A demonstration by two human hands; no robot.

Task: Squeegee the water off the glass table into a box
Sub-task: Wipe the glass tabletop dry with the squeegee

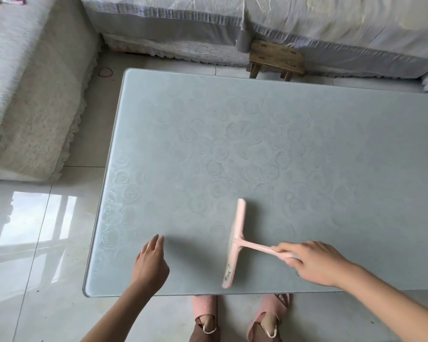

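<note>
Head view — wooden stool [277, 57] beyond table [232, 114]

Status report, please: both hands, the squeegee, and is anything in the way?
Right hand grips pink squeegee by its handle, blade low on glass table. Left hand open beside it, holds nothing. No box in view.

pink squeegee [235, 245] lies on frosted glass table [232, 134].
</note>
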